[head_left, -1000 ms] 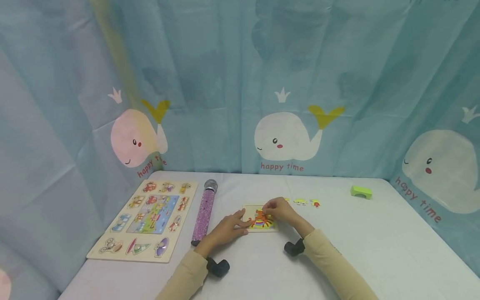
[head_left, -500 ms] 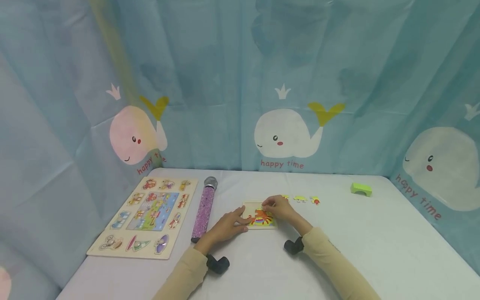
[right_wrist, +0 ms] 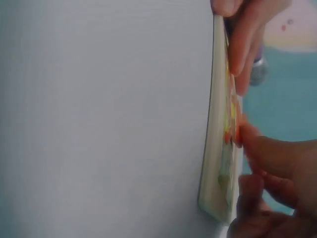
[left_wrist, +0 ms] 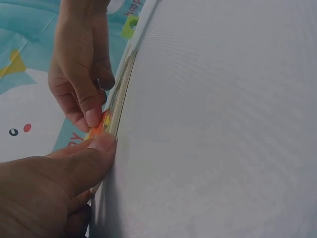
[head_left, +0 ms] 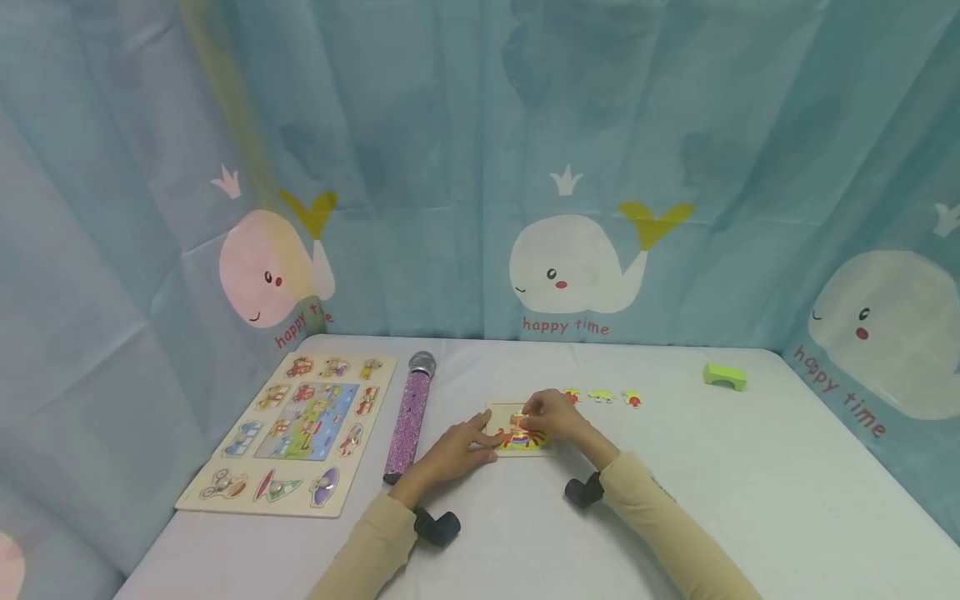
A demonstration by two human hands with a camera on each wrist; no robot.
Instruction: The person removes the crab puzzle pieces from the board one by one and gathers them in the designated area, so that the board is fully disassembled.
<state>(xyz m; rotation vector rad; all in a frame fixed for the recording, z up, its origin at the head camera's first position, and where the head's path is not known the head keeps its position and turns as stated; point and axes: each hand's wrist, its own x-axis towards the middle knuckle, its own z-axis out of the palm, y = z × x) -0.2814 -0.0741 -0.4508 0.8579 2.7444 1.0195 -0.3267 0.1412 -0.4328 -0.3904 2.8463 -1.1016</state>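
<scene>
A small wooden puzzle board (head_left: 502, 413) with an orange, rainbow-bellied animal picture lies flat on the white table. My left hand (head_left: 452, 454) holds it at its left side, with the thumb at the near edge and other fingers on the board. Between its thumb and fingertips, my right hand (head_left: 557, 417) pinches an orange puzzle piece (right_wrist: 239, 130) on top of the picture. That piece is partly hidden by the fingers. Beyond the right hand lie a red-and-yellow piece (head_left: 572, 394), a yellow-green piece (head_left: 602, 395) and another red-and-yellow piece (head_left: 632, 399).
On the left is a large wooden knob puzzle (head_left: 348, 482) with vehicle and toy shapes. A pink glittery microphone (head_left: 408, 425) lies between it and my left hand. A green arch block (head_left: 724, 377) stands far right. A whale-print curtain (head_left: 420, 208) surrounds the table.
The right fingers have shifted slightly left with the orange piece over the board, and more of the nearest loose piece shows behind them. The left hand keeps its place.
</scene>
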